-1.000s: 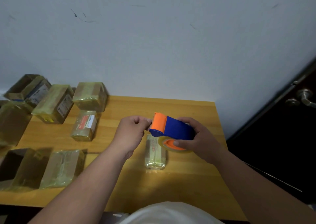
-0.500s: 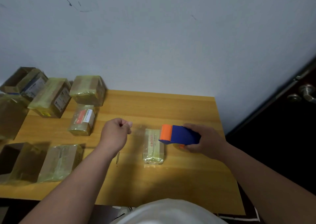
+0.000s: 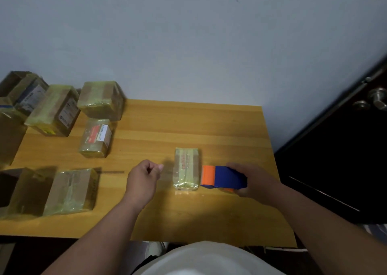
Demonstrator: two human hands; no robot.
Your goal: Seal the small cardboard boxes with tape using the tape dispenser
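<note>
on the wooden table (image 3: 209, 211), the tape dispenser (image 3: 223, 177) has come down from mid-air to rest just right of the small taped box (image 3: 186, 169), gripped by the right hand (image 3: 254, 181). the left hand (image 3: 143, 179) has pulled away and to the left, fingers curled as if pinching tape, though i cannot tell whether any is held. a strip looks ready to lay. the table's right edge is near; bare wood lies in front.
</note>
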